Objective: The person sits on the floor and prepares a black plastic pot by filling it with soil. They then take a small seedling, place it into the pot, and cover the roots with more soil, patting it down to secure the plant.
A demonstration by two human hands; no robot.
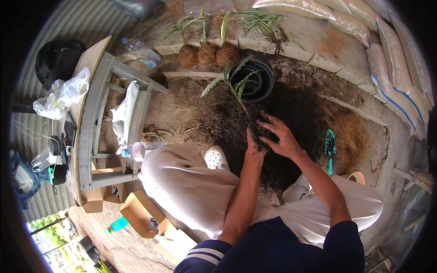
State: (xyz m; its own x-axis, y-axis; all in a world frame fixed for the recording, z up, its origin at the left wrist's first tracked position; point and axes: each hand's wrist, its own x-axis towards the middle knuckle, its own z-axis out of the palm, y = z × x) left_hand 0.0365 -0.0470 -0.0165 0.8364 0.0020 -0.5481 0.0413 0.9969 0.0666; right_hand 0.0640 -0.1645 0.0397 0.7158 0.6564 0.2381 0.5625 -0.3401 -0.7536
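A leafy plant (238,89) leans up and left from my two soil-covered hands. My left hand (254,139) is closed around the dark clump at the stem's base. Over the same clump, my right hand (277,132) has its fingers spread and bent, with the fingertips touching dark soil; the roots are hidden. Just beyond my hands stand nested black plastic pots (267,83), partly behind the leaves. Dark potting soil (293,112) is spread on the ground beneath. Three plants in round fibre-wrapped root balls (207,53) stand in a row farther off.
A teal hand trowel (330,143) lies at right by brown coir fibre (353,136). Uprooted plants (264,25) rest on the concrete ledge (297,47). Filled sacks (392,85) line the right side. At left are a wooden-topped table (80,136), plastic bottles (140,51) and an open cardboard box (140,211).
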